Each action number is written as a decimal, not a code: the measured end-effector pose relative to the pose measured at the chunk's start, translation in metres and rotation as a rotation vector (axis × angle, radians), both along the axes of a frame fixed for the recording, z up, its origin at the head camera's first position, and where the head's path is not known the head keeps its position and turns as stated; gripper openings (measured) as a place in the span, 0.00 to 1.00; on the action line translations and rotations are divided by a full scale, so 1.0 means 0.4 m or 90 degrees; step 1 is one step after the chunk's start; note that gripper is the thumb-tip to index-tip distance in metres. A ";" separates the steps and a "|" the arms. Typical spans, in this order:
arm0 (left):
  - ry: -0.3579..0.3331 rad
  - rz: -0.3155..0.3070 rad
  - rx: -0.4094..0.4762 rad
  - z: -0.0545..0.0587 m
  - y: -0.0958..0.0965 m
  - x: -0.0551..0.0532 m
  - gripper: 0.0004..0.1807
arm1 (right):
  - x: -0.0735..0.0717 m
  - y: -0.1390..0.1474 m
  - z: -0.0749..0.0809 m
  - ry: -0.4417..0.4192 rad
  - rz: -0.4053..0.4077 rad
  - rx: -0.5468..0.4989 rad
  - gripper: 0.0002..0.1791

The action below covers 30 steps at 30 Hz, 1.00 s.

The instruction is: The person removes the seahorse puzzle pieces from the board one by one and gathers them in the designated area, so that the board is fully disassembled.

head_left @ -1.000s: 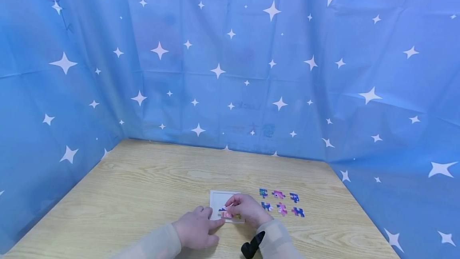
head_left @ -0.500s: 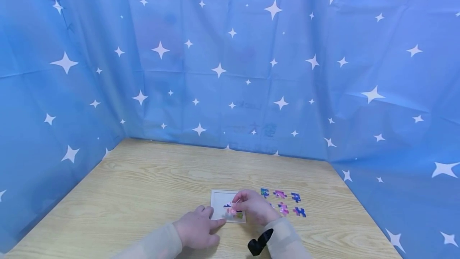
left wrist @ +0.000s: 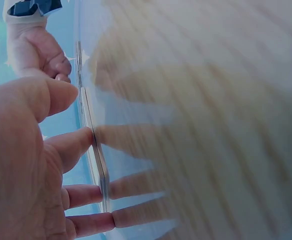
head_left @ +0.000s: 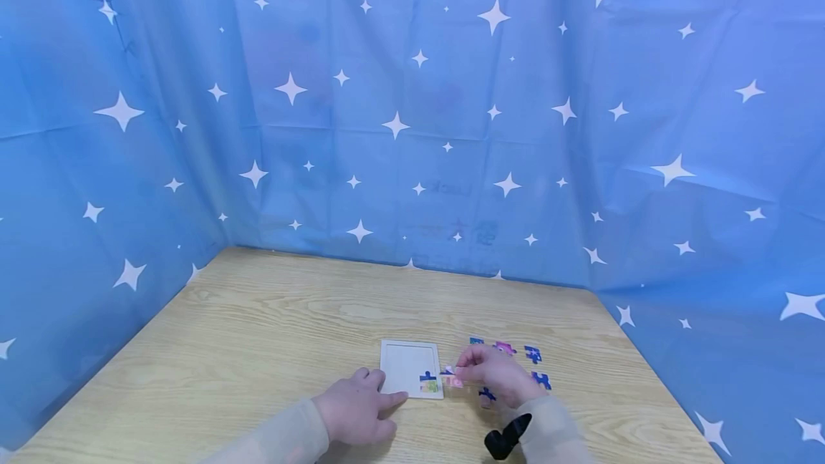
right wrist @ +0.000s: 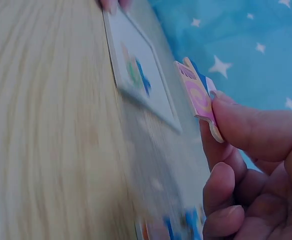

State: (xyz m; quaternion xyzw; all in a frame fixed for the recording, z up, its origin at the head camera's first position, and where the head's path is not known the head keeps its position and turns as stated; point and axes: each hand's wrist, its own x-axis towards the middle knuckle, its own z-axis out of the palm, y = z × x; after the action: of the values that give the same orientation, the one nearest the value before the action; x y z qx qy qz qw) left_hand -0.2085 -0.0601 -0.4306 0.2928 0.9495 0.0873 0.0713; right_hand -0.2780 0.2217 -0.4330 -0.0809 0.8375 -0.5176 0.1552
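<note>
My right hand (head_left: 499, 374) pinches a pink and blue jigsaw piece (right wrist: 198, 95) between thumb and fingertips, raised above the table just right of the white puzzle tray (head_left: 399, 360). In the tray's lower right corner lies another piece (head_left: 428, 383), yellow-green with a dark blue knob. My left hand (head_left: 357, 407) has its fingers extended, with fingertips at the tray's near left edge. The left wrist view shows those fingertips (left wrist: 88, 135) against the tray's side.
Several loose jigsaw pieces lie right of the tray, among them a pink one (head_left: 505, 347) and a dark blue one (head_left: 533, 354). My right hand covers part of that group. A starry blue curtain (head_left: 412, 127) hangs behind the wooden table (head_left: 290, 306).
My right hand has carried the pink and blue jigsaw piece rightward, from over the tray to beyond its right edge, uncovering the corner piece. My left hand has stayed at the tray.
</note>
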 end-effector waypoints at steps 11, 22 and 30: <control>-0.011 0.005 -0.008 0.002 0.003 -0.001 0.29 | 0.015 0.128 -0.007 0.010 -0.048 0.065 0.07; -0.016 0.004 0.000 0.001 0.003 0.000 0.29 | 0.032 0.214 -0.006 -0.012 -0.097 0.116 0.08; -0.009 0.004 -0.003 0.006 0.003 0.002 0.29 | 0.041 0.249 -0.008 -0.011 -0.040 0.114 0.09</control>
State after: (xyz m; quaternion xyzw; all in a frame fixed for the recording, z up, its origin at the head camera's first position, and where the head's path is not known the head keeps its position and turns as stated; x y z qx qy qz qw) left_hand -0.2078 -0.0587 -0.4283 0.2889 0.9501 0.0876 0.0783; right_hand -0.2616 0.3215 -0.4363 -0.0359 0.8811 -0.4460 0.1529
